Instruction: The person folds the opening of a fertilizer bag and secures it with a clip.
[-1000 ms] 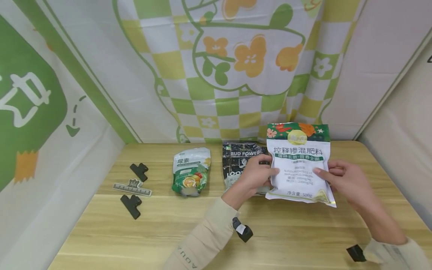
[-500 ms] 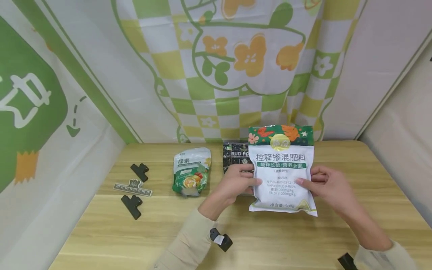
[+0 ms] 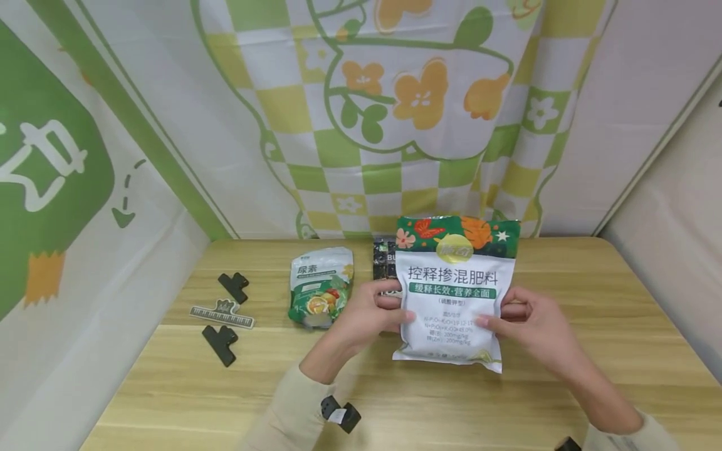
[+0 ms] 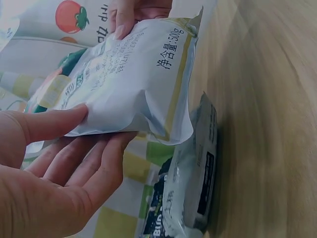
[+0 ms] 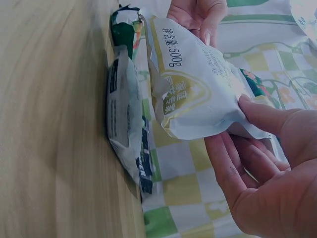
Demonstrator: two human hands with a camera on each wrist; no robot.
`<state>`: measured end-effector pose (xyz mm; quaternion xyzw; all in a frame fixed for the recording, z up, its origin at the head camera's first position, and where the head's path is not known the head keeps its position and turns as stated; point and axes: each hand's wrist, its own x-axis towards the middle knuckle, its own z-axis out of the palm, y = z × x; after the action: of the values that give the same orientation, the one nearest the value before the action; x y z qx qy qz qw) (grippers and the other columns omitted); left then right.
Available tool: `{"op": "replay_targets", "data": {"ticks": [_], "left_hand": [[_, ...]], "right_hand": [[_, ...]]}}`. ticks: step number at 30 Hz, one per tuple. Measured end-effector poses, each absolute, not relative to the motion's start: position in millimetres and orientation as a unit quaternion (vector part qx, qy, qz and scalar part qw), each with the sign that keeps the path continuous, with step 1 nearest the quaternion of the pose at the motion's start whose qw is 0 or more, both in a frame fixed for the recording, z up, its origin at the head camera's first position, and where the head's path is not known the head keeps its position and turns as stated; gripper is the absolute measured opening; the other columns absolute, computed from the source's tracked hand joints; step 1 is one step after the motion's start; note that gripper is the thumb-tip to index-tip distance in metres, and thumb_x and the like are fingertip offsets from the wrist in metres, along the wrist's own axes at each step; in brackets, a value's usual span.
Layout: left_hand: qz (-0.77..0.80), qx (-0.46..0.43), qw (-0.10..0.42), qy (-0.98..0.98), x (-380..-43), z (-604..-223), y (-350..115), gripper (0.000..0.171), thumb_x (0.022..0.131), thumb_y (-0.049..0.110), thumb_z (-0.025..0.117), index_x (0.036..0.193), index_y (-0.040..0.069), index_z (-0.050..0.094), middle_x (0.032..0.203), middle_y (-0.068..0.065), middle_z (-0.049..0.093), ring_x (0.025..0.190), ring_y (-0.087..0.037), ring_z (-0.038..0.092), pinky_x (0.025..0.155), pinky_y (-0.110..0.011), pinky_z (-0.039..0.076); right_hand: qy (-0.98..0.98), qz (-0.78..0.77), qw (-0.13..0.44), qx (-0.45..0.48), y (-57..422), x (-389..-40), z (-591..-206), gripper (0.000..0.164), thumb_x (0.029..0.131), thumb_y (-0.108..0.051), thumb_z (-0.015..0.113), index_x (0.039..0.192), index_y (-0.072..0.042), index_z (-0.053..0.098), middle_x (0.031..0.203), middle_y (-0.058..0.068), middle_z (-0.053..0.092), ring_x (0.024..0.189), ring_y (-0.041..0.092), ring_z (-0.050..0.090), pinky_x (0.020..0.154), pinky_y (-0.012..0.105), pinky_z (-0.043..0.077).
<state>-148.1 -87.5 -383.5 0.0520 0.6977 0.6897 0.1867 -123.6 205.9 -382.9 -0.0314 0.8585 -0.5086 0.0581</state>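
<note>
Both hands hold up a white fertilizer bag (image 3: pixel 451 300) with a green floral top band and 500g printed near its bottom. My left hand (image 3: pixel 366 316) grips its left edge, thumb on the front and fingers behind. At the opposite edge my right hand (image 3: pixel 536 322) grips it the same way. Both wrist views show the bag raised above the table, its lower edge toward the cameras. Behind it a black and grey bag (image 3: pixel 384 260) marked BUD POWER is mostly hidden in the head view; the left wrist view shows this black and grey bag (image 4: pixel 190 183) lying on the table.
Left of the hands lies a white and green bag (image 3: pixel 320 285) with fruit pictures. Farther left are two black clips (image 3: pixel 220 344) and a clip with a piano-key pattern (image 3: pixel 222 313). A patterned curtain (image 3: pixel 395 169) hangs behind the wooden table (image 3: pixel 186 401).
Both hands have carried the white fertilizer bag leftward and somewhat nearer to me. It now covers more of the black and grey bag. The other things have stayed put.
</note>
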Motion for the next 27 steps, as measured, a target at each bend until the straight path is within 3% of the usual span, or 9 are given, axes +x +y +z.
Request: {"op": "replay_targets", "data": {"ticks": [7, 14, 27], "left_hand": [[0.668, 0.065, 0.163, 0.723, -138, -390, -103, 0.054, 0.087, -0.005, 0.078, 0.139, -0.001, 0.065, 0.117, -0.025, 0.077, 0.099, -0.022, 0.079, 0.083, -0.035, 0.067], [0.66, 0.075, 0.141, 0.734, -130, -396, -112, 0.046, 0.085, -0.003, 0.081, 0.13, -0.001, 0.071, 0.118, -0.022, 0.078, 0.104, -0.023, 0.078, 0.089, -0.033, 0.065], [0.631, 0.091, 0.102, 0.764, -116, -408, -120, 0.032, 0.084, 0.003, 0.084, 0.116, 0.006, 0.079, 0.112, -0.014, 0.081, 0.096, -0.019, 0.079, 0.088, -0.028, 0.064]], "right_hand": [[0.845, -0.527, 0.05, -0.075, 197, -114, -392, 0.046, 0.086, -0.024, 0.089, 0.12, -0.001, 0.069, 0.102, 0.009, 0.083, 0.086, 0.006, 0.078, 0.074, 0.024, 0.06], [0.847, -0.524, 0.044, -0.085, 192, -107, -399, 0.047, 0.082, -0.027, 0.091, 0.118, -0.004, 0.071, 0.098, 0.006, 0.083, 0.086, 0.008, 0.078, 0.073, 0.024, 0.062], [0.845, -0.518, 0.032, -0.127, 189, -104, -408, 0.045, 0.08, -0.02, 0.092, 0.117, -0.004, 0.073, 0.095, 0.005, 0.083, 0.081, 0.006, 0.076, 0.068, 0.024, 0.06]]}}
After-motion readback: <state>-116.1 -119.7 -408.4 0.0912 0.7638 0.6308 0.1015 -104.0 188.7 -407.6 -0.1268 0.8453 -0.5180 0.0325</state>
